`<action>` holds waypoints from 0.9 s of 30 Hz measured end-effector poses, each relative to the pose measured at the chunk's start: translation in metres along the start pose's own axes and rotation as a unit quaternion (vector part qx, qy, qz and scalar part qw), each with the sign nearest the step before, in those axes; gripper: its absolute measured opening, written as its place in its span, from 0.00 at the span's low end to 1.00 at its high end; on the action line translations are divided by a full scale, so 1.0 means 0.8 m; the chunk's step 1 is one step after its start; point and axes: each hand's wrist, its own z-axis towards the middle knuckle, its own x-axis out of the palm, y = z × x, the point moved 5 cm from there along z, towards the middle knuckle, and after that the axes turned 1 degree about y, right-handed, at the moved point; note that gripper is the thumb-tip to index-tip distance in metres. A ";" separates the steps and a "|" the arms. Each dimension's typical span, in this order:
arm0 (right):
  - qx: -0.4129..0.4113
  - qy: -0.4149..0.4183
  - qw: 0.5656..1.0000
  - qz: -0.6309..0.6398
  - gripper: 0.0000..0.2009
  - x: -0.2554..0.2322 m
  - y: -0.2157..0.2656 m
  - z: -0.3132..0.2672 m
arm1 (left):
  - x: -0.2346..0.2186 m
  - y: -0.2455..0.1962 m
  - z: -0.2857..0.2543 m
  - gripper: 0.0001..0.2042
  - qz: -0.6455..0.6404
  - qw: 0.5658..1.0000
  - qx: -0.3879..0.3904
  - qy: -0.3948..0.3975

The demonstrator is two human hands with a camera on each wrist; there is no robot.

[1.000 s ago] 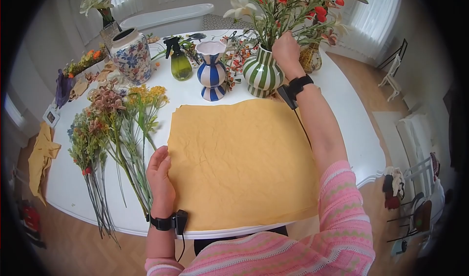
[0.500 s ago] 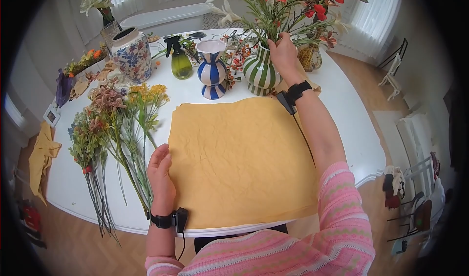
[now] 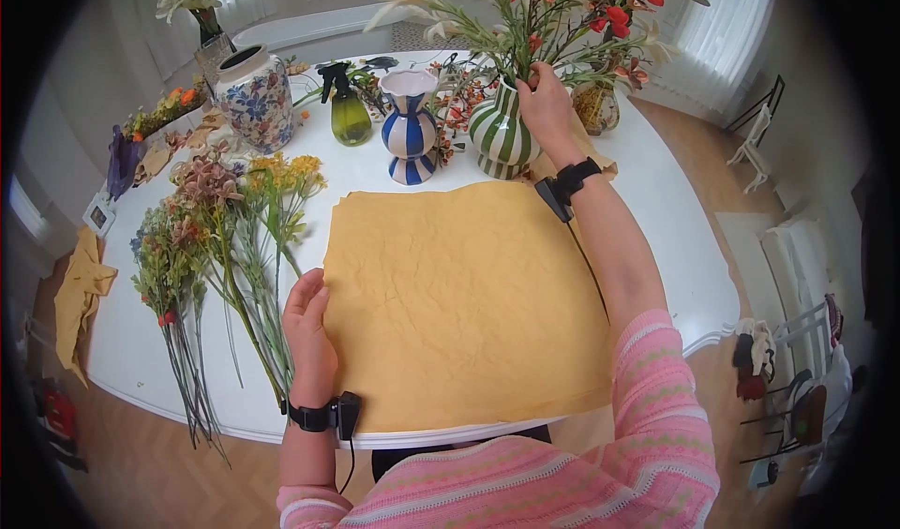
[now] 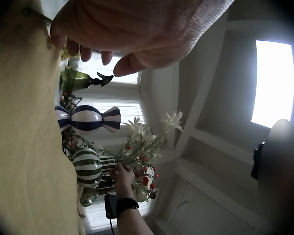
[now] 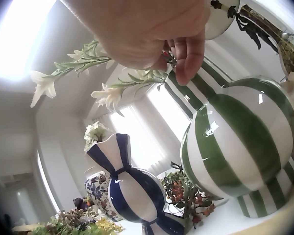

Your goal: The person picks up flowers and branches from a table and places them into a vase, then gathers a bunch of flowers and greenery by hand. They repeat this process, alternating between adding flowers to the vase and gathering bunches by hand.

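Flowers (image 3: 616, 15) in red and white stand in the green-striped vase (image 3: 506, 134) at the far side of the worktop (image 3: 680, 257), right of the middle, leaning out over its rim. From where I stand, I see the right hand (image 3: 548, 112) up at the vase's mouth, its grip closed round the stems there, fingers curled in. The left hand (image 3: 309, 327) has nothing in its grip; its fingers hang loosely bent at the left edge of the tan paper (image 3: 459, 313), which lies creased across the near part. Just left of that hand lie the loose cut flowers (image 3: 211, 187), stems toward the near edge. Left of the green-striped vase come a blue-striped vase (image 3: 409, 134), a green spray bottle (image 3: 351, 121) and a floral-patterned vase (image 3: 255, 107).
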 end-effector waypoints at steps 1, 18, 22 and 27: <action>0.000 0.001 1.000 0.001 0.18 0.001 -0.001 -0.001 | -0.002 0.003 0.001 0.18 -0.015 1.000 -0.004 -0.004; -0.035 0.029 0.999 -0.004 0.15 0.003 0.005 -0.017 | -0.001 -0.010 -0.004 0.20 0.054 0.998 -0.004 -0.036; -0.064 0.005 0.998 -0.002 0.16 0.004 0.005 -0.025 | -0.001 -0.007 -0.003 0.19 0.039 0.999 -0.013 -0.034; -0.065 -0.006 0.998 -0.012 0.19 -0.009 0.022 -0.041 | -0.002 -0.005 -0.001 0.19 0.048 0.998 -0.022 -0.030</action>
